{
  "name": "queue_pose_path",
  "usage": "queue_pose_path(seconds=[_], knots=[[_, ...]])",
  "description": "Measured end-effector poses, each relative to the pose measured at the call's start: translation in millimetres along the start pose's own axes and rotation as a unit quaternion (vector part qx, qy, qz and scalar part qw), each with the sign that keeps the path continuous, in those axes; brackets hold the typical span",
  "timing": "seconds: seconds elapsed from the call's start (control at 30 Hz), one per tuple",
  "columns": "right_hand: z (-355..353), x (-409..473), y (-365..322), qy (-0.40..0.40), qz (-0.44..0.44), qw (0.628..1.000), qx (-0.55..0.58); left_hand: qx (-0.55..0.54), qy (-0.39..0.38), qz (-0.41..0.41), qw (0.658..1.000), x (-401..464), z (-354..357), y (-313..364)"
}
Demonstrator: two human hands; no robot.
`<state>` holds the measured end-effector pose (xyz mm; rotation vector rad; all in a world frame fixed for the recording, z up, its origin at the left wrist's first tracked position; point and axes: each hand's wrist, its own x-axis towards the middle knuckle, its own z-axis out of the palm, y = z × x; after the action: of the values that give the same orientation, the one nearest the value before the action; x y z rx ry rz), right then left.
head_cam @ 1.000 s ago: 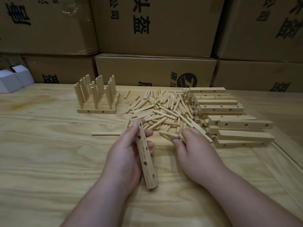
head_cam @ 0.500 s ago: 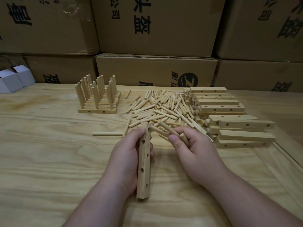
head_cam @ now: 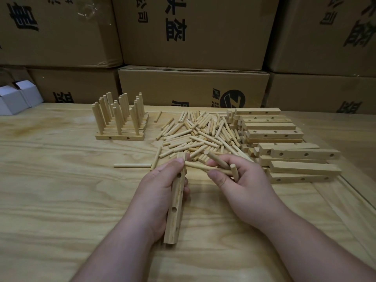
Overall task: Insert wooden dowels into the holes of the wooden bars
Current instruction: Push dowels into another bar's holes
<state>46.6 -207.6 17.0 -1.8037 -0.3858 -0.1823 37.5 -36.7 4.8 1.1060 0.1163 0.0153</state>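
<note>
A person's left hand (head_cam: pixel 160 192) grips a wooden bar (head_cam: pixel 176 200) at the centre of a pale wooden table (head_cam: pixel 61 180), fingers and thumb curled round its upper half. The bar runs from 12 to 6 o'clock, its holes facing the camera and its lower end touching the table. A dowel (head_cam: pixel 203 167) reaches across from the right to the bar's top end; whether its tip has entered a hole cannot be told. The right hand (head_cam: pixel 242 186), just at 3 o'clock of the bar, holds this dowel and two or three more between curled fingers and thumb.

At 12 o'clock lies a loose heap of dowels (head_cam: pixel 199 135). One stray dowel (head_cam: pixel 132 165) lies flat at 10 o'clock of the bar. At 2 o'clock sits a stack of drilled bars (head_cam: pixel 284 143), touching the heap's right edge. At 11 o'clock, well apart, stand finished bars (head_cam: pixel 120 131) in a row with dowels upright in them.

Cardboard boxes (head_cam: pixel 193 88) with printed characters wall the table's far side. Small white boxes (head_cam: pixel 14 98) sit at far 9 o'clock.
</note>
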Motion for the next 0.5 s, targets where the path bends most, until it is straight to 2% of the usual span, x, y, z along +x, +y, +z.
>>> queue_pose_path(seconds=[0.23, 0.5], knots=[[-1.0, -0.2, 2.2, 0.046, 0.026, 0.999, 0.008, 0.013, -0.012, -0.011, 1.0, -2.0, -0.6, 1.3], [-3.4, -0.5, -0.8, 0.033, 0.009, 0.999, 0.017, 0.052, -0.016, -0.013, 0.998, -2.7, -0.3, 2.2]])
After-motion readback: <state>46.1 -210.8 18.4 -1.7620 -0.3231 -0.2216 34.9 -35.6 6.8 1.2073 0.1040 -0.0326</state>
